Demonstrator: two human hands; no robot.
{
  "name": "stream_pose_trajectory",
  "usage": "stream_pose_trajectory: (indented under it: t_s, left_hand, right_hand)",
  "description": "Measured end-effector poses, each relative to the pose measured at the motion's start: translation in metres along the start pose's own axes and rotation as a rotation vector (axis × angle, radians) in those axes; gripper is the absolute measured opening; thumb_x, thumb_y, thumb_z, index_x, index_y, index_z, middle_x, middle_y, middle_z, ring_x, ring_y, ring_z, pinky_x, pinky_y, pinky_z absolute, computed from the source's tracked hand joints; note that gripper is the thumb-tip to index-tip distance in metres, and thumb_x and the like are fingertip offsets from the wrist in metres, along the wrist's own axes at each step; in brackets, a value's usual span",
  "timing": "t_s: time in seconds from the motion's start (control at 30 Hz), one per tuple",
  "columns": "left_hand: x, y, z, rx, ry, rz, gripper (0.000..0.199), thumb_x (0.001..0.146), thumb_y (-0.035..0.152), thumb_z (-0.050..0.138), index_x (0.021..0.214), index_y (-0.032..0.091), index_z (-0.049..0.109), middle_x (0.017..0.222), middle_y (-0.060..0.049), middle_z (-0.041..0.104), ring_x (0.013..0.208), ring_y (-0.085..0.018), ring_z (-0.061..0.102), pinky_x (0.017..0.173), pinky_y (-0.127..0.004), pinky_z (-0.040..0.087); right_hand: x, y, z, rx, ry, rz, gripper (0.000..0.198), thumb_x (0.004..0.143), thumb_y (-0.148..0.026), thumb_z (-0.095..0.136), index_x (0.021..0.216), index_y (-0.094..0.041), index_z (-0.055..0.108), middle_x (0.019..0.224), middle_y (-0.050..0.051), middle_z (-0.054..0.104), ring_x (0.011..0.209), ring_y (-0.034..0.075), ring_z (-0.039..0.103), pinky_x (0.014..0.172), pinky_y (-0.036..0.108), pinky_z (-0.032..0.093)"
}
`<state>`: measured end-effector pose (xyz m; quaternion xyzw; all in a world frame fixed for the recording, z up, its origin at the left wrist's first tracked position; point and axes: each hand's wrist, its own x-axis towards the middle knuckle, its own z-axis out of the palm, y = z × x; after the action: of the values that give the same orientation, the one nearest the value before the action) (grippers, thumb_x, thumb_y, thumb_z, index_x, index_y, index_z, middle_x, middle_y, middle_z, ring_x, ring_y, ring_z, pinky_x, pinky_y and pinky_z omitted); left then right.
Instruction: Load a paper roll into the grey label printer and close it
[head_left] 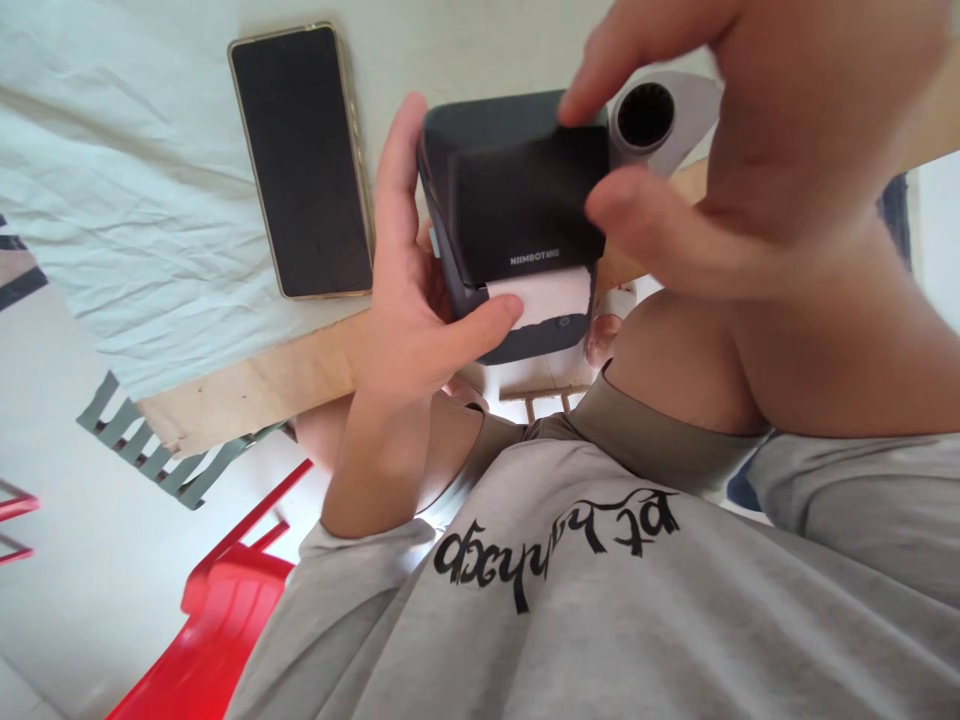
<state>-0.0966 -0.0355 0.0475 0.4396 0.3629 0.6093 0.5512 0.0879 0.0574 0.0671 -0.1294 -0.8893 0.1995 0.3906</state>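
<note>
A dark label printer (525,200) marked NIIMBOT is held over the table's front edge, its lid facing up. A white paper label (559,297) pokes out of its front slot. Wrapped around the printer's left side is my left hand (409,290), closed on it, with the thumb pressing on the paper. My right hand (750,180) is at the printer's right side, slightly blurred, thumb and index finger spread apart. Its index fingertip appears to touch the lid's far right corner, and the thumb is by the right edge. The other right fingers are hidden.
Left of the printer, a phone (304,160) with a dark screen lies on the pale cloth (150,200). Behind my right hand is a white object with a round black end (646,115). The wooden table edge (255,375) runs below. A red chair (232,600) stands lower left.
</note>
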Motion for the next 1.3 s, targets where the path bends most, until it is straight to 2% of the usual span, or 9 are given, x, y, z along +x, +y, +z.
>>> stream_pose_trajectory:
  t_s: [0.1, 0.17, 0.3, 0.47, 0.73, 0.9, 1.03, 1.17, 1.3]
  left_hand:
    - [-0.001, -0.001, 0.001, 0.006, -0.013, -0.004, 0.076, 0.06, 0.017, 0.077, 0.125, 0.034, 0.041, 0.127, 0.002, 0.057, 0.115, -0.016, 0.059, 0.093, -0.024, 0.052]
    - [-0.001, -0.001, 0.0, 0.044, 0.022, -0.017, 0.072, 0.064, 0.028, 0.076, 0.126, 0.036, 0.04, 0.132, 0.003, 0.055, 0.12, -0.018, 0.057, 0.088, -0.022, 0.053]
    - [-0.001, -0.001, 0.001, 0.081, -0.007, -0.065, 0.061, 0.07, 0.045, 0.07, 0.122, 0.043, 0.039, 0.135, 0.006, 0.052, 0.115, -0.018, 0.061, 0.075, -0.02, 0.054]
    - [-0.002, -0.003, 0.014, 0.035, 0.116, 0.045, 0.05, 0.074, 0.035, 0.064, 0.119, 0.037, 0.042, 0.122, 0.004, 0.056, 0.117, -0.014, 0.058, 0.064, -0.016, 0.051]
    - [0.0, -0.005, 0.024, -0.045, 0.2, 0.051, 0.051, 0.07, 0.03, 0.066, 0.116, 0.034, 0.045, 0.113, 0.006, 0.059, 0.106, -0.007, 0.059, 0.085, -0.017, 0.049]
    - [0.0, -0.001, 0.027, -0.046, 0.183, 0.02, 0.054, 0.068, 0.029, 0.067, 0.117, 0.032, 0.043, 0.113, 0.005, 0.06, 0.103, -0.008, 0.061, 0.096, -0.021, 0.048]
    - [0.002, -0.001, 0.026, -0.065, 0.205, 0.039, 0.055, 0.068, 0.029, 0.068, 0.117, 0.03, 0.043, 0.113, 0.005, 0.058, 0.107, -0.009, 0.06, 0.101, -0.021, 0.045]
    - [0.005, -0.005, 0.021, -0.078, 0.1, 0.088, 0.061, 0.067, 0.027, 0.07, 0.121, 0.028, 0.04, 0.113, 0.004, 0.058, 0.105, -0.008, 0.06, 0.106, -0.026, 0.043]
    - [0.007, -0.009, 0.016, -0.07, 0.054, 0.118, 0.061, 0.067, 0.029, 0.071, 0.121, 0.03, 0.041, 0.115, 0.005, 0.058, 0.113, -0.009, 0.059, 0.11, -0.025, 0.041]
  right_hand:
    - [0.005, -0.006, -0.002, -0.297, -0.165, 0.109, 0.045, 0.085, -0.05, 0.037, 0.112, -0.018, 0.052, 0.115, -0.003, 0.054, 0.113, 0.01, 0.053, 0.105, 0.036, 0.039]
    - [0.005, -0.007, -0.001, -0.376, -0.196, 0.141, 0.045, 0.086, -0.054, 0.032, 0.114, -0.022, 0.049, 0.119, -0.004, 0.052, 0.115, 0.011, 0.053, 0.104, 0.038, 0.04]
    - [0.005, -0.01, 0.0, -0.359, -0.185, 0.128, 0.045, 0.086, -0.054, 0.033, 0.113, -0.022, 0.049, 0.118, -0.005, 0.052, 0.113, 0.01, 0.053, 0.104, 0.037, 0.039]
    - [0.009, -0.018, -0.003, -0.218, -0.258, 0.229, 0.058, 0.086, -0.059, 0.028, 0.12, -0.017, 0.047, 0.128, 0.0, 0.045, 0.121, 0.012, 0.046, 0.102, 0.031, 0.041]
    - [0.011, -0.028, -0.003, -0.263, -0.293, 0.314, 0.058, 0.085, -0.064, 0.029, 0.126, -0.025, 0.041, 0.131, -0.002, 0.042, 0.126, 0.013, 0.045, 0.108, 0.035, 0.036]
    - [0.011, -0.027, -0.003, -0.282, -0.306, 0.371, 0.059, 0.083, -0.067, 0.03, 0.126, -0.028, 0.042, 0.132, -0.003, 0.042, 0.124, 0.015, 0.046, 0.109, 0.039, 0.036]
    - [0.007, -0.022, 0.004, -0.227, -0.228, 0.325, 0.076, 0.081, -0.075, 0.017, 0.124, -0.018, 0.045, 0.13, -0.002, 0.042, 0.128, 0.012, 0.041, 0.114, 0.034, 0.038]
    - [0.0, -0.021, 0.009, -0.169, -0.088, 0.303, 0.081, 0.086, -0.064, -0.004, 0.116, -0.01, 0.048, 0.127, 0.0, 0.044, 0.14, 0.009, 0.029, 0.121, 0.027, 0.036]
    - [-0.005, -0.023, 0.007, -0.167, -0.147, 0.296, 0.077, 0.086, -0.064, -0.003, 0.114, -0.012, 0.047, 0.125, 0.001, 0.045, 0.144, 0.009, 0.027, 0.123, 0.027, 0.037]
